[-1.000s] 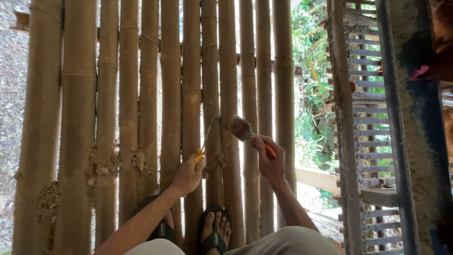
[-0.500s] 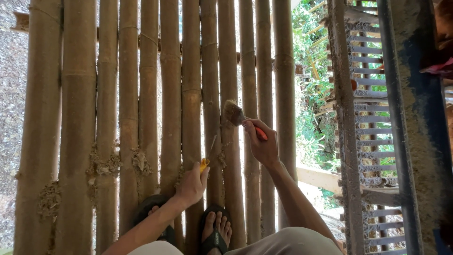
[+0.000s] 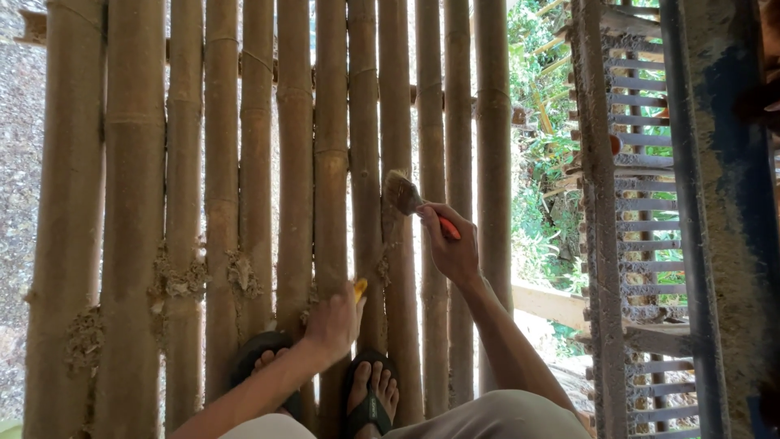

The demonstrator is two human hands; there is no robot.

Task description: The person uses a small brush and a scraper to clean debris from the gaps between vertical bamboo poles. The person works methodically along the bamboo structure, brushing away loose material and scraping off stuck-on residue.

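In the head view, a paintbrush with an orange handle is clenched in the right hand at mid-frame, its bristles laid against a bamboo pole. A yellow-handled tool is grasped in the left hand lower down, at a gap between poles. Sandalled feet are planted on the bamboo floor at the bottom. Either tool could be lost through the open gaps if a grip is loosened; a sandal could be caught between poles.

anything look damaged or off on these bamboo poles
Yes: crumbly, frayed patches break the bamboo poles low on the left, with another further down. The poles elsewhere look smooth.
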